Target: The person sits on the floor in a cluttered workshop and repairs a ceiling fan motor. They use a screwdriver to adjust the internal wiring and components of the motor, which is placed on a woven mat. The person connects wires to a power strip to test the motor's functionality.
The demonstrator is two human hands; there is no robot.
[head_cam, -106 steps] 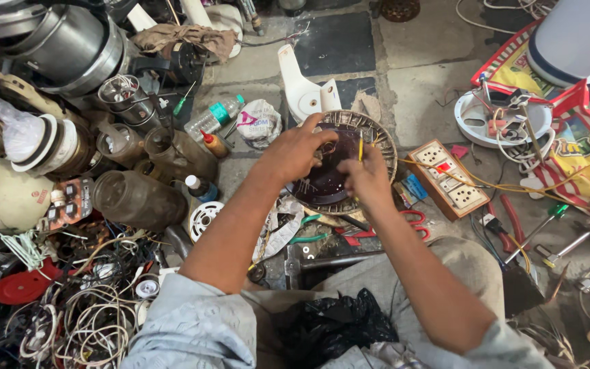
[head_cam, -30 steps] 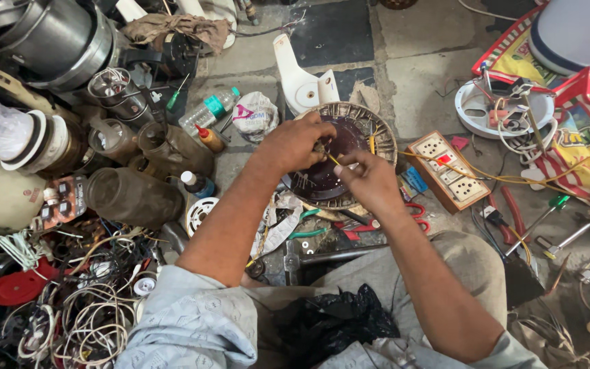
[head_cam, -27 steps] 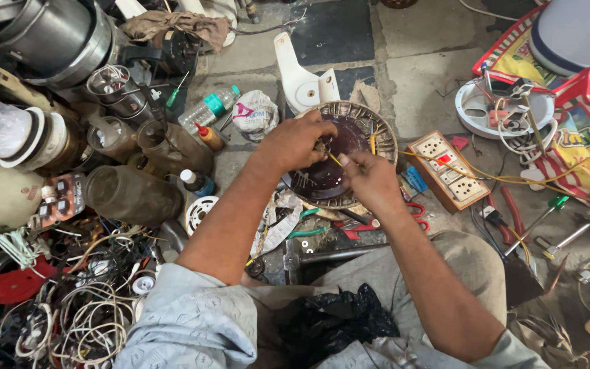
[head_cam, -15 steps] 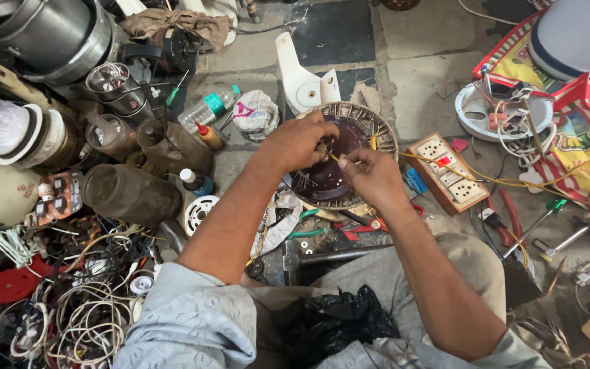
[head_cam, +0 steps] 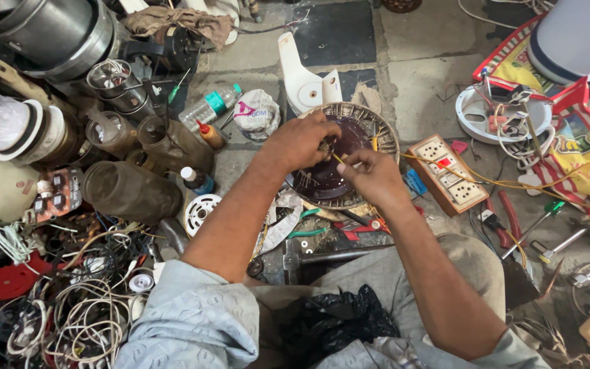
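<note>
While both forearms reach forward over the lap, the left hand (head_cam: 300, 141) and the right hand (head_cam: 370, 175) meet above a round fan motor stator (head_cam: 339, 164), a dark disc ringed with coiled winding, which lies on the stone floor (head_cam: 418, 61) just ahead of the person's knees. The left hand has its fingers curled and pressed together on a small dark piece at the centre of the disc; what exactly they grip is too small to tell. The right hand's fingers are bunched in a pinch around a thin yellow wire (head_cam: 338, 158) that runs between the two hands. Just right of the stator sits a beige switch-and-socket board (head_cam: 446, 173), with yellow leads trailing off toward a white round housing (head_cam: 503, 116) full of tangled wire. Below the stator, red-handled pliers (head_cam: 360, 227) lie near a green-handled tool (head_cam: 305, 232). Behind it stands a white plastic fan part (head_cam: 302, 72). To the left are a clear plastic bottle (head_cam: 209, 107), a crumpled plastic bag (head_cam: 257, 113), several brown motor casings (head_cam: 131, 195) and a heap of loose cables (head_cam: 69, 314). A black plastic bag (head_cam: 339, 321) rests in the lap.
</note>
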